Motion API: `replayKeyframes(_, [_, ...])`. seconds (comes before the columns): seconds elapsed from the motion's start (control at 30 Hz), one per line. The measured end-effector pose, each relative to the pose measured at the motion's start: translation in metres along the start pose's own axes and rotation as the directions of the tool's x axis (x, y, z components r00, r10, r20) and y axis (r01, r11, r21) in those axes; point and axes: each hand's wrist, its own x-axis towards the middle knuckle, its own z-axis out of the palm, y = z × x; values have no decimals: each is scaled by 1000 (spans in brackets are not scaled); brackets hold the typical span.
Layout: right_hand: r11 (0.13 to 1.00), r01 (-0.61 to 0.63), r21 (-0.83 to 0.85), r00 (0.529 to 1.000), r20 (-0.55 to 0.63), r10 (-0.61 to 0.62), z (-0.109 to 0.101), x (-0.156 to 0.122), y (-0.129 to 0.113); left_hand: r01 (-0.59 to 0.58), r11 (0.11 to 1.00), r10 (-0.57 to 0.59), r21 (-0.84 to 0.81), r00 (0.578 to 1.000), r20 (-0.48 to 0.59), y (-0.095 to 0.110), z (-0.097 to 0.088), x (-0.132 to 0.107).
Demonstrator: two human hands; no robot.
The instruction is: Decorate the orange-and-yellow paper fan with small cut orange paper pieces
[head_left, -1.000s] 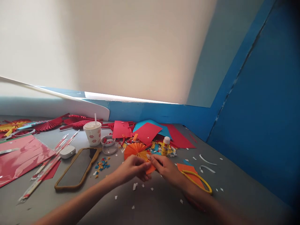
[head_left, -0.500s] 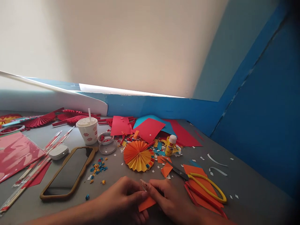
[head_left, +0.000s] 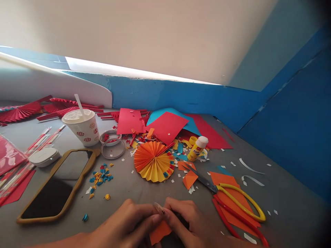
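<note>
1. Left hand (head_left: 124,224): grip pressed together, fingers curled inward, pinching the upper end of an orange paper piece (head_left: 159,232). Sits below the paper rosette (head_left: 153,162), slightly left of it, not touching it.
2. Right hand (head_left: 183,220): grip also pressed together, meeting the left at the same orange paper piece. Lies below and slightly right of the rosette. A small translucent sliver (head_left: 158,208) shows at the fingertips; too small to identify.
3. Orange paper piece: held between both hands, lower corner hanging free, below the rosette.
4. Right of the rosette: scissors (head_left: 207,184) with yellow handle, blades closed, lying over an orange sheet (head_left: 227,184). Glue stick (head_left: 195,148), tilted on its side, just up and right.
5. Behind the rosette: overlapping red sheets (head_left: 167,127) and a teal sheet (head_left: 170,115), with paper scraps around.
6. Left of the rosette: scattered blue and yellow paper bits (head_left: 100,177), a clear tape ring (head_left: 112,150), a paper cup (head_left: 82,129) with a straw, and a phone in a tan case (head_left: 58,186).
7. Far left of the rosette: pleated red fans (head_left: 20,113) along the back of the grey desk (head_left: 284,193).
</note>
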Motion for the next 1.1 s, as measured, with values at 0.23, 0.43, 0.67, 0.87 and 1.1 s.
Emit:
replayKeyframes(0.23, [1000,23,21,1000,-16,-23,1,-2,0,34,999,-34,-9,999,38,3,-2,-1])
replayKeyframes(0.43, [997,54,60,999,-6,-54,1,-4,3,41,998,-37,-52,997,66,9,-2,-2])
replayKeyframes(0.67, [983,59,174,997,41,-68,-5,-4,0,43,980,-17,-192,991,131,5,-4,1])
replayKeyframes(0.87, [989,11,148,1000,-3,-11,-6,-7,-1,63,948,-18,-312,989,145,-3,-2,1])
replayKeyframes(1.1, [978,-45,205,998,58,33,-7,-6,-7,130,910,-51,-394,978,204,-1,-5,3])
